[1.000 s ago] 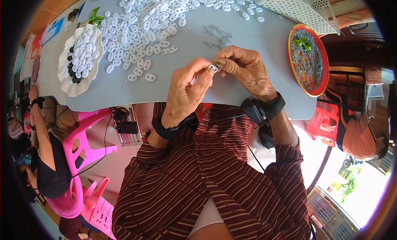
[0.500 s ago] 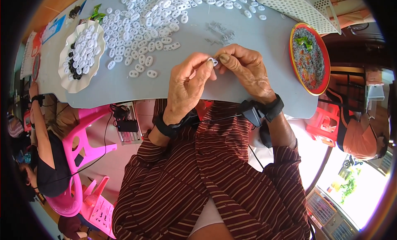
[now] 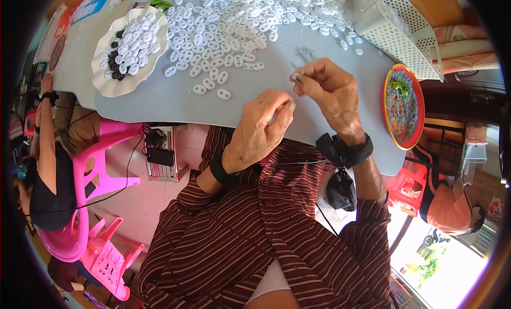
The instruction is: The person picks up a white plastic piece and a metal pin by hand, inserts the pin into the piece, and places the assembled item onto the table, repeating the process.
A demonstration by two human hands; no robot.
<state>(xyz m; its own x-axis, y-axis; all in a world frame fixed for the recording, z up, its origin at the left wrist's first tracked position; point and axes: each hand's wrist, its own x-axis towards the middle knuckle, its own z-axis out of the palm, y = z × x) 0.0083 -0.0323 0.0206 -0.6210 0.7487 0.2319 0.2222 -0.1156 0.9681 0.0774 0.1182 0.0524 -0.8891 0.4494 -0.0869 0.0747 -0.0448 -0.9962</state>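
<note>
- Pinching a small white oval plastic piece (image 3: 295, 76) between thumb and fingertips of my right hand (image 3: 330, 91), I hold it just above the grey surface (image 3: 175, 104).
- My left hand (image 3: 261, 125) is curled narrow just beside it, fingertips close together; whether it grips anything I cannot tell.
- The piece is tiny and held only at its edge; I judge a loose pinch could let it drop among the others.
- A small clump of thin metal bits (image 3: 304, 53) lies near my right knuckles, easy to brush away.
- Beyond spreads the heap of loose white oval plastic pieces (image 3: 229, 27); a careless wrist could scatter them.
- Farther left sits a white scalloped plate (image 3: 104, 83) of white and black pieces; right, a red-rimmed round tray (image 3: 387, 115) and a white perforated basket (image 3: 399, 30).
</note>
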